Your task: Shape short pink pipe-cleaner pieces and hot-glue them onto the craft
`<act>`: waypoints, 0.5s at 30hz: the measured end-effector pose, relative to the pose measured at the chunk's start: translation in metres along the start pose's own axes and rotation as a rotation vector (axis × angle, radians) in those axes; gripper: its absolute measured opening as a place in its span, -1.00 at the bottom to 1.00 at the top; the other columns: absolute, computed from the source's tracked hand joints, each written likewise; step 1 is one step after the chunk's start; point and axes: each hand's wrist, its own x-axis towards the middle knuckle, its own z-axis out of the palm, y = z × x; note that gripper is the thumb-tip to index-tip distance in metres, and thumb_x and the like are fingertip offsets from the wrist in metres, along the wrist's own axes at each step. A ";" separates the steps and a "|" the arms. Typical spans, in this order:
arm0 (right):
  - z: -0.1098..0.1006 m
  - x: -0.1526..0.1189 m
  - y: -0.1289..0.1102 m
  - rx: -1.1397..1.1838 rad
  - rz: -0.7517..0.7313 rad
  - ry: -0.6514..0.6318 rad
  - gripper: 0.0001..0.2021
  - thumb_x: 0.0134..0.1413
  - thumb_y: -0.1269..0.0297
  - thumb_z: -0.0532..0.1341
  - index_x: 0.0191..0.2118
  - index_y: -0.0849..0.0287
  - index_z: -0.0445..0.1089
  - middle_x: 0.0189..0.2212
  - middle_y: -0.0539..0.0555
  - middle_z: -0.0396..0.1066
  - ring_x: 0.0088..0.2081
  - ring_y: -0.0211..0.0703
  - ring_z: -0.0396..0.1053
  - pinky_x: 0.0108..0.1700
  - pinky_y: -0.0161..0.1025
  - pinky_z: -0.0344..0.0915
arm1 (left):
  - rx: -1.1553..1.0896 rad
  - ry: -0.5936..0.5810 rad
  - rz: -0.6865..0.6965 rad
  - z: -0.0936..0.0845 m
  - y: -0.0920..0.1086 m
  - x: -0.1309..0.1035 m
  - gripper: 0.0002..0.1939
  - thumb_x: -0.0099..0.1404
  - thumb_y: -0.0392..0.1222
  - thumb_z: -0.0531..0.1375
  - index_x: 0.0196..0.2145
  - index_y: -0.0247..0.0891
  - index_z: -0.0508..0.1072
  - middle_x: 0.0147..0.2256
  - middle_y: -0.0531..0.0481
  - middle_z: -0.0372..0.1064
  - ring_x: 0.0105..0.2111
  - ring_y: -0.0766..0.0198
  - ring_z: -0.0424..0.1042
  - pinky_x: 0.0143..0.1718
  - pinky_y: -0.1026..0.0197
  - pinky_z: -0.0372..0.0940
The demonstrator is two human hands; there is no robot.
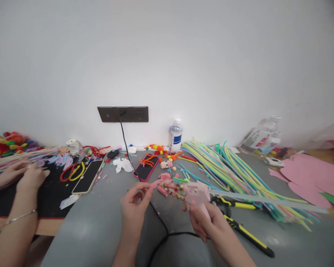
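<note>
My right hand [204, 218] is wrapped round the handle of a pink hot glue gun [197, 193], its nozzle pointing left. A long translucent glue stick [267, 200] sticks out of the gun's back, and a small red light glows on its side. My left hand [136, 202] pinches a small pink fuzzy piece [156, 183], perhaps bent pipe cleaner, in front of the nozzle. Just beyond both hands lies a pile of pink fuzzy pieces [164, 178]. A small doll-like head [166, 164] rests behind the pile. The gun's black cord [180, 233] loops across the table.
Bundled pastel pipe cleaners [239, 174] lie right of centre, with yellow-black pliers [247, 235] nearby. Pink sheets [306, 174] lie far right. A pink-edged phone [147, 168], a white bottle [176, 135], a pale-cased phone [88, 177] and scissors [72, 172] stand about. Another person's hands [30, 174] work at left.
</note>
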 end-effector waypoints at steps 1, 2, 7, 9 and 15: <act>0.000 0.000 0.001 -0.012 0.003 0.011 -0.40 0.15 -0.30 0.12 -0.32 0.26 0.43 -0.72 -0.15 0.07 -0.69 -0.36 0.00 -0.59 -0.34 0.05 | -0.005 -0.001 -0.008 -0.001 -0.001 0.000 -0.87 0.13 -0.13 0.36 -0.43 -0.25 0.61 -0.47 0.02 0.48 -0.47 0.33 0.37 -0.45 0.36 0.27; 0.000 0.000 0.001 -0.027 0.006 0.032 -0.40 0.13 -0.31 0.12 -0.33 0.26 0.43 -0.72 -0.15 0.07 -0.69 -0.35 0.00 -0.59 -0.34 0.05 | -0.011 -0.001 -0.014 -0.001 -0.001 0.000 -0.87 0.13 -0.13 0.36 -0.43 -0.25 0.61 -0.47 0.02 0.47 -0.47 0.33 0.37 -0.45 0.36 0.28; 0.000 0.002 0.003 -0.117 -0.019 0.178 -0.46 0.10 -0.27 0.19 -0.43 0.22 0.40 -0.71 -0.10 0.12 -0.66 -0.32 0.05 -0.60 -0.32 0.05 | -0.021 0.022 -0.035 -0.002 -0.003 -0.001 -0.87 0.11 -0.13 0.37 -0.44 -0.25 0.62 -0.48 0.03 0.47 -0.47 0.32 0.37 -0.44 0.36 0.28; 0.000 0.004 0.005 -0.094 -0.011 0.190 -0.47 0.09 -0.26 0.20 -0.42 0.22 0.39 -0.71 -0.11 0.12 -0.67 -0.31 0.06 -0.60 -0.32 0.05 | -0.017 0.029 -0.045 -0.002 -0.002 -0.001 -0.87 0.10 -0.13 0.38 -0.43 -0.25 0.62 -0.48 0.02 0.48 -0.46 0.31 0.38 -0.43 0.35 0.29; 0.005 0.016 0.003 0.249 -0.031 0.126 -0.50 0.09 -0.26 0.21 -0.30 0.17 0.33 -0.70 -0.17 0.08 -0.69 -0.34 0.03 -0.61 -0.33 0.04 | -0.066 0.064 -0.097 -0.016 0.002 -0.001 -0.81 0.03 -0.08 0.41 -0.47 -0.26 0.62 -0.48 -0.02 0.52 -0.45 0.27 0.42 -0.40 0.32 0.34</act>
